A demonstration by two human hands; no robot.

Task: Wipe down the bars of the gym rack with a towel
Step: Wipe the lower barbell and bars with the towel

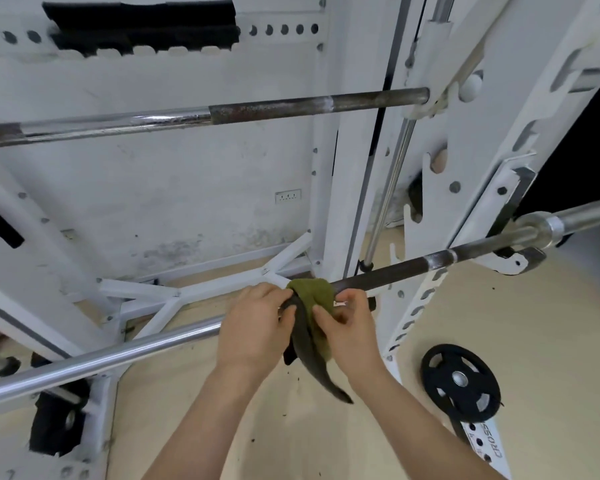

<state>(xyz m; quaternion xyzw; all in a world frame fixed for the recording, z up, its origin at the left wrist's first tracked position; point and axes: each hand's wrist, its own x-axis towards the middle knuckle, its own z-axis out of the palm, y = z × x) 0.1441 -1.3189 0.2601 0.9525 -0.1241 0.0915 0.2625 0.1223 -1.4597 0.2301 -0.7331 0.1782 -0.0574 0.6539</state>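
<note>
Head view, looking down through the white rack (357, 150).

Towel (312, 289): green, draped over the lower bar (118, 355), about where the bar's chrome section meets the dark section. Its loose tail hangs below the bar between the two wrists and looks darker there.

Lower bar: runs from the lower left up to the right. Its right end sits in a hook (520, 261) on the rack upright.

Left hand (253, 327): I read it as clasped over the towel's left side, fingers (284, 315) curled onto the cloth at the bar.

Right hand (350, 330): thumb and fingers pinch the towel's right edge just below the bar. There is some motion blur here, so I cannot tell how many fingers are on the cloth.

Upper bar (257, 109): horizontal, well above the hands, part chrome and part rust-dark. Neither hand touches it.

Floor (551, 323): pale. A black weight plate (461, 382) sits to the right of the right forearm, apart from it.
</note>
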